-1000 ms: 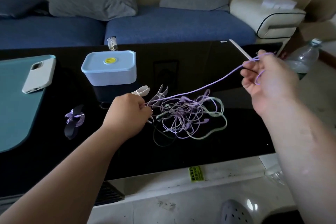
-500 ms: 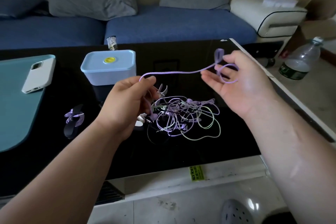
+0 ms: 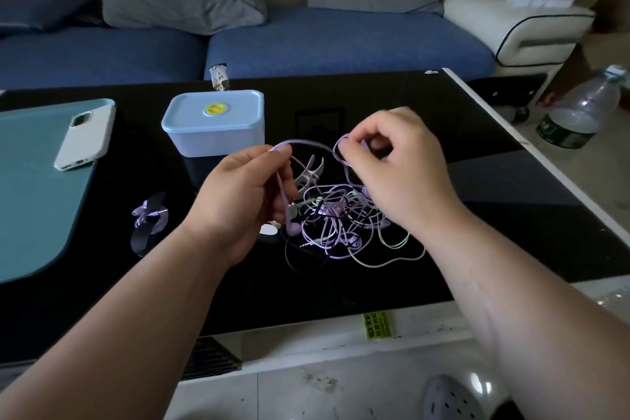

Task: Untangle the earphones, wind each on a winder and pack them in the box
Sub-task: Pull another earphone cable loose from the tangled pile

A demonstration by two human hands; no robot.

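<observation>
Over the middle of the black table [image 3: 477, 153], both hands work on one purple cord [image 3: 308, 144]. The left hand [image 3: 238, 201] pinches it between thumb and forefinger where it arches upward, and its other fingers curl round the length that drops toward the heap. The right hand [image 3: 399, 174] pinches a small loop of the same cord between thumb and forefinger, with the rest of its fingers curled in. A short arc of cord spans the gap between the two.

Below them on the table lies the tangle of earphones [image 3: 344, 225] (purple, pale green and black strands knotted together), partly covered by the right hand. A white winder [image 3: 310, 172] shows at the tangle's upper edge, between the hands. The box [image 3: 218, 126], pale blue with its lid on, stands up and to the left of centre, apart from the heap.

Left of the left wrist lies a wound earphone [image 3: 150, 218] on a dark winder. At the far left a white phone [image 3: 85, 136] rests on a teal mat [image 3: 30, 187]. A plastic bottle [image 3: 579, 112] stands on the floor at the right edge.
</observation>
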